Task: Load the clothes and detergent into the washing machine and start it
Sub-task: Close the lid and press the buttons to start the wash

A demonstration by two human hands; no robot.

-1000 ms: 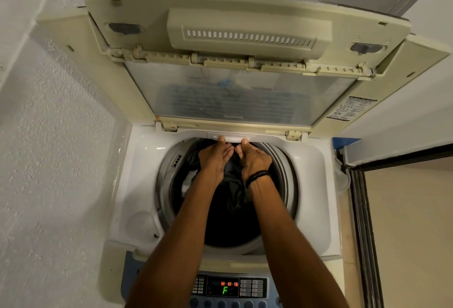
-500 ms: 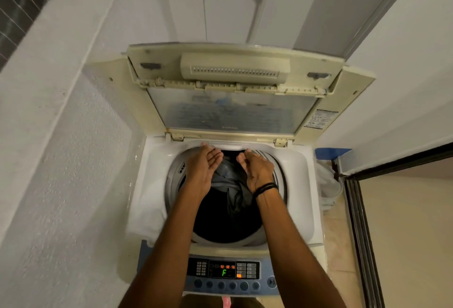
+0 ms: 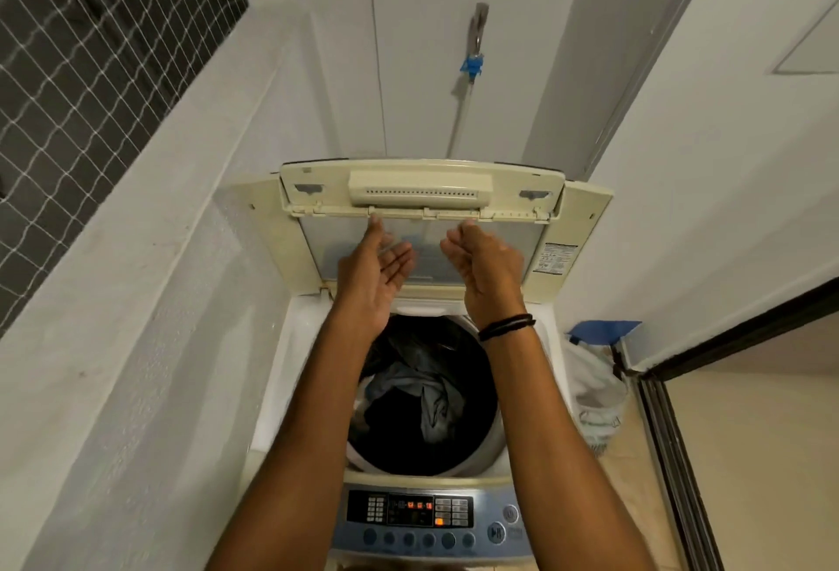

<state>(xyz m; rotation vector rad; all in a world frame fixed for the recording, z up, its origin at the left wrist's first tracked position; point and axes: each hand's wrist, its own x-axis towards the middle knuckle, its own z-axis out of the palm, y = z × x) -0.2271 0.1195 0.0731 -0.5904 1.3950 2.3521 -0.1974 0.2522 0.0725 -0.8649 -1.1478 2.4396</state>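
The white top-load washing machine (image 3: 290, 343) stands with its cream folding lid (image 3: 422, 189) raised upright. Dark and grey-blue clothes (image 3: 422, 389) lie in the drum. My left hand (image 3: 377, 270) is lifted above the drum, palm open, its index fingertip touching the lid's fold. My right hand (image 3: 486, 261), with a black band on the wrist, is beside it with loosely curled fingers, its fingertip also at the fold. Neither hand holds anything. The control panel (image 3: 408, 511) at the front shows orange lit digits. No detergent is in sight.
A white bag with a blue top (image 3: 594, 379) sits in the gap to the right of the machine. A tap with a blue connector and hose (image 3: 472, 66) hangs on the back wall. A white wall (image 3: 136, 298) runs close along the left, and a dark door frame (image 3: 681, 434) along the right.
Both hands have come up out of the drum, away from the clothes, to the raised lid's fold. The view has pulled back and tilted up.
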